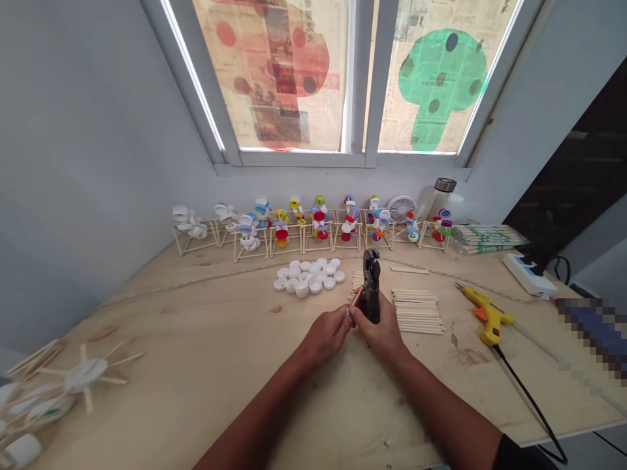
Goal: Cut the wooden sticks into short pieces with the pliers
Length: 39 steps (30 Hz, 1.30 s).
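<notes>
My right hand (385, 331) is wrapped round a pair of black pliers (371, 287), held upright with the jaws pointing away from me. Close against it, my left hand (323, 336) pinches a thin wooden stick (356, 299) that slants up beside the pliers. The fingertips of both hands nearly meet and partly hide the stick's lower end. White bottle caps (314, 283) lie in a cluster just beyond my left hand. To the right of my right hand is a row of wooden sticks (417, 312), and more sticks lie partly hidden behind the hands.
Stick frames with coloured caps (318, 228) line the wall under the window. A yellow glue gun (490, 314) with its cord lies at right, near a white power strip (529, 274) and bagged sticks (487, 238). Cap-and-stick wheels (85, 375) sit at left.
</notes>
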Tool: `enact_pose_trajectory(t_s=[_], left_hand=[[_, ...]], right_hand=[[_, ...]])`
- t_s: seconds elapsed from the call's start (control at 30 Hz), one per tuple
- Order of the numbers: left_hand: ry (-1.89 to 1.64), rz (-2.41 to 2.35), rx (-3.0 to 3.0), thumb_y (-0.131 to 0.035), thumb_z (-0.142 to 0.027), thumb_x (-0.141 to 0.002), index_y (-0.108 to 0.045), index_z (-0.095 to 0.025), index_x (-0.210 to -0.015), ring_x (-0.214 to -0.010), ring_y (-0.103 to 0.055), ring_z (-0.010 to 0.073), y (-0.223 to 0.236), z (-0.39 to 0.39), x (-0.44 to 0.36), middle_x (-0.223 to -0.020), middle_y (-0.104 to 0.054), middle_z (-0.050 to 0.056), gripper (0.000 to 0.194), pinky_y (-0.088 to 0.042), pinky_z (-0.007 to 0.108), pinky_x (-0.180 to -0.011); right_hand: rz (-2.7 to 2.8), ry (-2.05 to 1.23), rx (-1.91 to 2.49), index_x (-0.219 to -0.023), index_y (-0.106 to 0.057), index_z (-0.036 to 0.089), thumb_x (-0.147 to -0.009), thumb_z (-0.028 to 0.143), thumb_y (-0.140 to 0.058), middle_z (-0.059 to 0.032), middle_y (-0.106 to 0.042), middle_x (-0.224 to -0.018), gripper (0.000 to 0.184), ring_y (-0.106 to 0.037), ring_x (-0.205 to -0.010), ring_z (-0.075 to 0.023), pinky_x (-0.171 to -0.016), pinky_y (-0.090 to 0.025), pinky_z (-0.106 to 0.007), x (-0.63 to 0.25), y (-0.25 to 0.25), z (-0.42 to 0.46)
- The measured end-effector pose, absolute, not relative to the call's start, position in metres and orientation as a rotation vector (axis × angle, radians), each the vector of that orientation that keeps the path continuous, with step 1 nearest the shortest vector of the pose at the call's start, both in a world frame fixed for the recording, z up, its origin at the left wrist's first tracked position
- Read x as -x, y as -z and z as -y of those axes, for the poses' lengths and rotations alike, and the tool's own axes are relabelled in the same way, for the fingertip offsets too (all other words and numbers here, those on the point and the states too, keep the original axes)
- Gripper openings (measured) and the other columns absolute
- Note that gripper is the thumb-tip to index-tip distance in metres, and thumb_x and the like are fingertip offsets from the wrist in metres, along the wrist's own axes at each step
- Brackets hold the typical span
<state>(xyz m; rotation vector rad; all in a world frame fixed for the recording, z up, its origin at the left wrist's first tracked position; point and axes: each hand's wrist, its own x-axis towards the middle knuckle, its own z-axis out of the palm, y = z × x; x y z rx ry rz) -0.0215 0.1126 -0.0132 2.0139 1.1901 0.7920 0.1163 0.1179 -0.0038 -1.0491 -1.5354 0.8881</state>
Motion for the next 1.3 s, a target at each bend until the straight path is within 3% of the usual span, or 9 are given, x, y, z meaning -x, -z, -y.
enact_pose_trajectory(t_s=[0.23,0.57,0.73,0.97,1.3], left_hand=[[-0.753,-1.067,-1.992,-0.025,-0.045,-0.088,-0.051,-0.014,-0.080,-0.072,-0.050,0.0148,0.014,-0.116,0.024,-0.079,-0.057,0.004,0.041,-0.041,0.024,-0.068],[-0.716,-1.091,-1.997,-0.029,-0.036,-0.087,-0.048,-0.014,-0.079,-0.073,-0.050,0.0141,0.016,-0.118,0.023,-0.077,-0.054,0.001,0.031,-0.041,0.024,-0.069],[-0.730,-1.125,-2.026,-0.032,-0.025,-0.087,-0.049,-0.013,-0.088,-0.079,-0.053,0.0149,0.013,-0.117,0.022,-0.082,-0.057,0.002,0.021,-0.041,0.024,-0.072],[-0.634,-1.400,-2.125,-0.036,-0.021,-0.085,-0.046,-0.014,-0.094,-0.069,-0.058,0.0195,0.009,-0.113,0.019,-0.077,-0.060,0.006,0.015,-0.041,0.026,-0.061],[-0.630,-1.478,-2.187,-0.032,-0.024,-0.086,-0.037,-0.018,-0.112,-0.073,-0.061,0.0223,0.014,-0.106,0.013,-0.084,-0.064,0.008,0.027,-0.038,0.025,-0.056]], right_hand=[[1.578,-0.893,1.012,-0.094,-0.051,0.018,-0.071,0.024,-0.056,0.0027,-0.056,-0.068,0.024,-0.055,-0.056,-0.0118,-0.056,-0.048,-0.023,-0.117,0.003,-0.120],[1.603,-0.903,1.083,-0.092,-0.053,0.020,-0.069,0.025,-0.059,0.0023,-0.055,-0.071,0.025,-0.054,-0.062,-0.0130,-0.062,-0.046,-0.025,-0.119,0.005,-0.122],[1.669,-0.780,1.067,-0.091,-0.054,0.019,-0.069,0.023,-0.059,0.0016,-0.057,-0.073,0.022,-0.056,-0.065,-0.0136,-0.064,-0.046,-0.026,-0.119,0.002,-0.123],[1.705,-0.765,1.100,-0.086,-0.053,0.020,-0.071,0.026,-0.059,0.0016,-0.057,-0.072,0.017,-0.054,-0.065,-0.0139,-0.063,-0.046,-0.025,-0.115,-0.002,-0.119],[1.560,-0.814,1.130,-0.089,-0.057,0.018,-0.071,0.029,-0.058,-0.0004,-0.059,-0.074,0.021,-0.055,-0.066,-0.0153,-0.063,-0.047,-0.026,-0.112,0.002,-0.115]])
